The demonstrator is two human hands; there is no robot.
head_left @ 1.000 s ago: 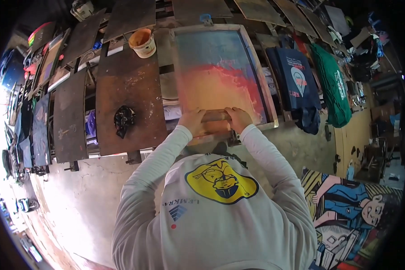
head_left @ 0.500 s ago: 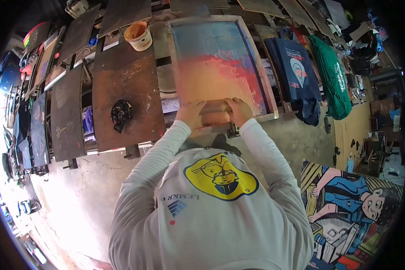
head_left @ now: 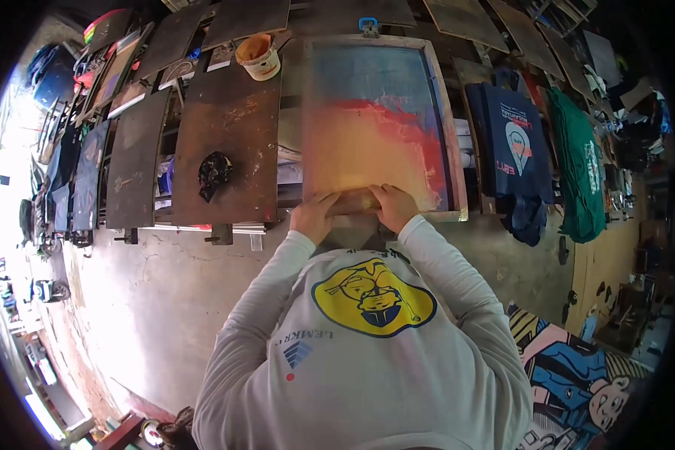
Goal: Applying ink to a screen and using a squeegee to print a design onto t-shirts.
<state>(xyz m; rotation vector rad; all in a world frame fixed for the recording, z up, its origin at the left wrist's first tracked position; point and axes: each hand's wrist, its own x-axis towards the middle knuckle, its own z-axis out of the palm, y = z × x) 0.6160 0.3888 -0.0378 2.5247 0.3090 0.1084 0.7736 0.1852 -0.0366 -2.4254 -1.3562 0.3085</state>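
Note:
A wooden-framed printing screen [head_left: 445, 112] lies in front of me, coated blue at the far end, with red and orange-yellow ink nearer me. Across its near end, my left hand [head_left: 312, 216] and my right hand [head_left: 396, 208] both have their fingers closed over a wooden squeegee [head_left: 352, 201], one at each end; its blade is hidden. Long white sleeves cover both forearms. A blue clamp [head_left: 368, 26] sits beyond the screen's far edge.
A dark board [head_left: 225, 127] at left carries crumpled black material [head_left: 214, 172] and an ink-stained bucket [head_left: 261, 58]. Navy bags [head_left: 502, 142] and green fabric [head_left: 574, 165] hang over boards at right. Further boards run behind. A painted cartoon panel [head_left: 570, 375] is at lower right.
The squeegee, held in both hands, has come slightly nearer the screen's near edge. My view has shifted, so the surrounding boards appear displaced in the picture.

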